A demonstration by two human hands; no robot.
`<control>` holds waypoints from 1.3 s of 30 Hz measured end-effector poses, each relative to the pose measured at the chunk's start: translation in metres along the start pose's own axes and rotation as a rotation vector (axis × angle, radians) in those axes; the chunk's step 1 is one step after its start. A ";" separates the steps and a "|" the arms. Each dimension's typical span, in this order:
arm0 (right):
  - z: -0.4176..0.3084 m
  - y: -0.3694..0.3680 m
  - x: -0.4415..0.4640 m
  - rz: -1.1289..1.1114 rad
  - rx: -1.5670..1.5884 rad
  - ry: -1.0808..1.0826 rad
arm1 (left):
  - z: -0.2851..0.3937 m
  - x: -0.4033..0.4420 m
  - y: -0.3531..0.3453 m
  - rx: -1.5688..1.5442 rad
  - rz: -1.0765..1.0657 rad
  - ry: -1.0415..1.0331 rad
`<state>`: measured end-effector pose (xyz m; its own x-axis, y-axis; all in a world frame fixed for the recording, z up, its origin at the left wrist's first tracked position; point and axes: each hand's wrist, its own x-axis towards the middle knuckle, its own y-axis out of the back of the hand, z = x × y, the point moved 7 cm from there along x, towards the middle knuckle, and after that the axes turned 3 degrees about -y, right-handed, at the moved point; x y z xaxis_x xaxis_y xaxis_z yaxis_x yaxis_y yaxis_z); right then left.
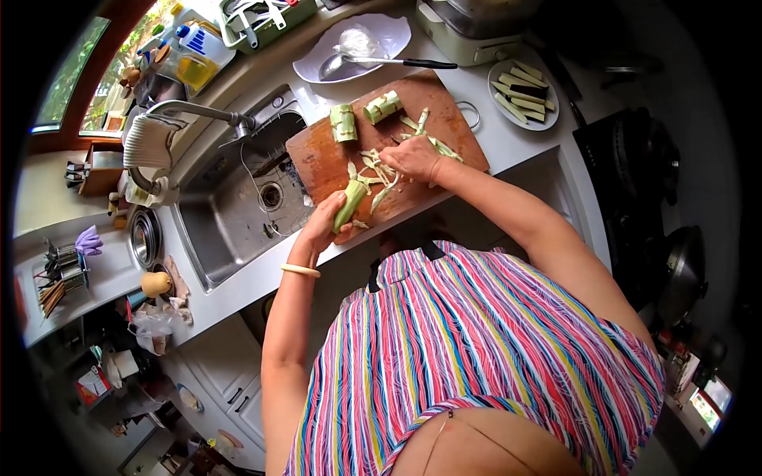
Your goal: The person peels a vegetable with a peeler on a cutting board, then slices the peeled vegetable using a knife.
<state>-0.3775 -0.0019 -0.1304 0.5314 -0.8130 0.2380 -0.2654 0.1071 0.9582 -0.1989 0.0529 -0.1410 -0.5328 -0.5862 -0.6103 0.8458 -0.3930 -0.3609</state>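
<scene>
two hands are seen at work over a wooden cutting board [313, 159], which is laid on the white table [508, 155] with its left side set over the edge of the steel sink [226, 214]. a long green stalk piece [350, 204] is held in the left hand [324, 220], grip clamped around its lower part, piece tilted over the board's near left edge. a pale bracelet [300, 270] is worn on that wrist. the right hand [413, 159] is held low over the board's middle, fingers curled and pointed left; whether anything is pinched in its grip cannot be told. thin peel strips [384, 170] are scattered under and around it, some between both hands, some just beyond the right hand's knuckles. two shorter stalk pieces are placed at the board's far side, apart from each other: a left section [343, 124] and a right section [383, 108], neither touched by a hand. beyond the board, a pale bowl [311, 57] is seen with a plastic bundle [359, 40] inside and a black-handled spoon [381, 60] laid across it. to the right, dark-skinned pale sticks [520, 94] are piled on a white plate [551, 79].
</scene>
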 end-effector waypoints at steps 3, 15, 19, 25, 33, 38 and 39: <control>-0.034 0.010 0.014 0.123 0.031 0.091 | -0.005 0.009 0.004 0.031 0.014 -0.002; -0.022 -0.008 0.012 0.110 0.065 0.100 | -0.001 0.006 0.003 0.128 0.033 -0.033; -0.017 0.015 0.009 0.145 0.061 0.095 | -0.010 0.003 0.009 -0.033 0.010 0.023; -0.012 -0.004 0.009 -0.016 -0.005 0.047 | -0.015 0.000 -0.001 -0.159 -0.004 0.136; -0.020 -0.002 0.008 0.165 0.147 0.032 | -0.033 0.010 0.012 -0.187 -0.083 0.189; 0.015 -0.004 -0.002 0.096 0.179 -0.164 | -0.024 -0.002 0.001 -0.247 0.053 0.173; 0.006 0.002 0.001 0.145 0.202 -0.151 | -0.018 -0.003 -0.005 -0.220 0.085 0.182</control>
<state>-0.3822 -0.0062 -0.1287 0.3544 -0.8752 0.3292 -0.4924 0.1246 0.8614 -0.2008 0.0688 -0.1503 -0.4628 -0.4656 -0.7543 0.8835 -0.1734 -0.4351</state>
